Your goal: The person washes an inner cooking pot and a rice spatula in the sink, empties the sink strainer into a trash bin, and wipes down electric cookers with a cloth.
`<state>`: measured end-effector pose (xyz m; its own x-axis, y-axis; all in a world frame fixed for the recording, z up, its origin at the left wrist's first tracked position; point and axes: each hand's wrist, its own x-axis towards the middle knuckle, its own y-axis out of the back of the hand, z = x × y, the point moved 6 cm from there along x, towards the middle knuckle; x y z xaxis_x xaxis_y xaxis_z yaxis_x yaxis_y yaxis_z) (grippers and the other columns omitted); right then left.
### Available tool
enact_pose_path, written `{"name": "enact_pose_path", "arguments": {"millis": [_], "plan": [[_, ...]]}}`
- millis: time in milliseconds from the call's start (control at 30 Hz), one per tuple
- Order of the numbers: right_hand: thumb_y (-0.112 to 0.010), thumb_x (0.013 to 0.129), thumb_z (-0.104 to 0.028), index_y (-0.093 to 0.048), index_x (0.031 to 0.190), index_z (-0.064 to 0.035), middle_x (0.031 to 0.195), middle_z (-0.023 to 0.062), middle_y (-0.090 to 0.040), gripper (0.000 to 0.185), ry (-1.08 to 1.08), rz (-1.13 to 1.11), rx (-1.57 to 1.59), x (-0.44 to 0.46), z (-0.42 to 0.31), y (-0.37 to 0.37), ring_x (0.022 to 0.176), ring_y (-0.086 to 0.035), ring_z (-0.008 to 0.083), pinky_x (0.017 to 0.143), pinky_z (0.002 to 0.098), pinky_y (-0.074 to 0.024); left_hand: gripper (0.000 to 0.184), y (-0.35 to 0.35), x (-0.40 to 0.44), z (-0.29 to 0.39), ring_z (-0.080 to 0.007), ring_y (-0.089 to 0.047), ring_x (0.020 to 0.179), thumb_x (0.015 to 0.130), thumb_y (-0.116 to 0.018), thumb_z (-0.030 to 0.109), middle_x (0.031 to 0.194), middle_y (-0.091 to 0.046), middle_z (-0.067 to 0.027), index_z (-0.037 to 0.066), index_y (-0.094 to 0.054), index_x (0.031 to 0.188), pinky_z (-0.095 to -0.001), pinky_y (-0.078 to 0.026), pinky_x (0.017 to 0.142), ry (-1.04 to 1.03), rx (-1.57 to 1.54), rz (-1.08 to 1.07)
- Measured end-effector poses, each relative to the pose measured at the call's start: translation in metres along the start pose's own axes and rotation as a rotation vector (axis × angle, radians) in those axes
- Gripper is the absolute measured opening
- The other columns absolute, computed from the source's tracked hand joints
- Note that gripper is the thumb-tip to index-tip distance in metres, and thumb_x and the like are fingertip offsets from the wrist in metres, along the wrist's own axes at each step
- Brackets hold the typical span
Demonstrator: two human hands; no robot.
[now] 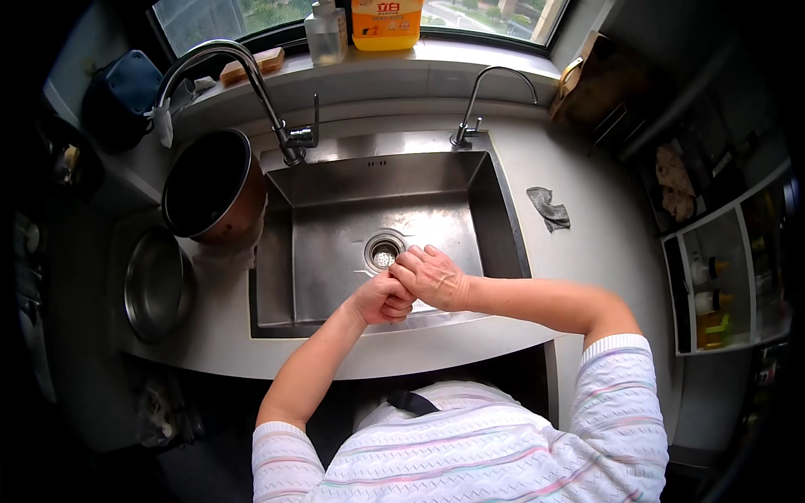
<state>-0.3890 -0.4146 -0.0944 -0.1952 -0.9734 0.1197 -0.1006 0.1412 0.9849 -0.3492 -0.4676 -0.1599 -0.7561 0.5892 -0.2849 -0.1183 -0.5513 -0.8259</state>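
Observation:
Over the front part of the steel sink, my two hands meet just before the drain. My left hand is closed in a fist, and whatever it may hold is hidden. Pressed against it, my right hand has its fingers curled over the top of the left one. No object shows between them. On the counter to the right of the sink lies a crumpled grey cloth, apart from both hands.
A tall faucet and a slimmer tap rise behind the sink. To the left stand a dark pot and a metal bowl. A pump bottle and an orange detergent jug occupy the windowsill.

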Motion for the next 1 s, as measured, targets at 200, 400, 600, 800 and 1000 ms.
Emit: {"name": "enact_pose_path", "arguments": {"millis": [200, 400, 600, 800, 1000], "plan": [[-0.054, 0.076, -0.016, -0.055, 0.083, -0.0046, 0.079, 0.0125, -0.06, 0.014, -0.058, -0.256, -0.143, 0.018, 0.021, -0.026, 0.072, -0.063, 0.0259, 0.064, 0.0359, -0.0507, 0.022, 0.002, 0.012, 0.013, -0.007, -0.028, 0.033, 0.064, -0.059, -0.008, 0.044, -0.032, 0.0034, 0.008, -0.043, 0.064, -0.0253, -0.019, 0.031, -0.016, 0.484, 0.414], [-0.053, 0.076, -0.014, -0.061, 0.08, -0.0044, 0.082, 0.0137, -0.065, 0.014, -0.341, -0.427, 0.074, 0.024, 0.037, -0.082, 0.079, -0.064, 0.0265, 0.066, 0.0372, -0.051, 0.024, 0.075, 0.025, 0.005, -0.03, -0.063, 0.076, 0.061, -0.063, 0.006, 0.079, -0.064, -0.0182, 0.001, -0.064, 0.085, -0.0396, -0.048, 0.066, 0.0, 1.302, 0.832], [-0.059, 0.064, -0.014, -0.065, 0.079, -0.0022, 0.086, 0.0191, -0.063, 0.02, -0.694, -0.33, 0.553, 0.012, 0.043, -0.136, 0.082, -0.062, 0.0333, 0.07, 0.0387, -0.05, 0.016, 0.072, 0.013, 0.006, -0.032, -0.062, 0.081, 0.068, -0.058, 0.01, 0.084, -0.064, -0.0161, 0.009, -0.065, 0.082, -0.0412, -0.05, 0.07, 0.013, 1.78, 0.86], [-0.062, 0.061, -0.006, -0.058, 0.064, -0.0037, 0.057, 0.0082, -0.052, 0.006, -0.713, -0.601, 1.027, -0.014, 0.035, -0.142, 0.049, -0.046, 0.0179, 0.044, 0.0312, -0.0363, 0.014, 0.05, 0.016, -0.003, -0.0309, -0.063, 0.07, 0.071, -0.057, 0.015, 0.075, -0.064, -0.0131, 0.006, -0.058, 0.082, -0.0414, -0.051, 0.062, -0.125, 1.987, 0.65], [-0.059, 0.059, 0.001, -0.046, 0.054, -0.0081, 0.045, -0.0028, -0.037, 0.016, -0.663, -0.947, 1.248, -0.029, 0.049, -0.137, 0.036, -0.03, 0.0081, 0.033, 0.0261, -0.0221, 0.024, 0.01, 0.016, 0.001, -0.0337, -0.061, 0.066, 0.072, -0.056, 0.019, 0.071, -0.062, -0.0153, 0.006, -0.049, 0.091, -0.0441, -0.049, 0.061, -0.209, 1.989, 0.555]]}}
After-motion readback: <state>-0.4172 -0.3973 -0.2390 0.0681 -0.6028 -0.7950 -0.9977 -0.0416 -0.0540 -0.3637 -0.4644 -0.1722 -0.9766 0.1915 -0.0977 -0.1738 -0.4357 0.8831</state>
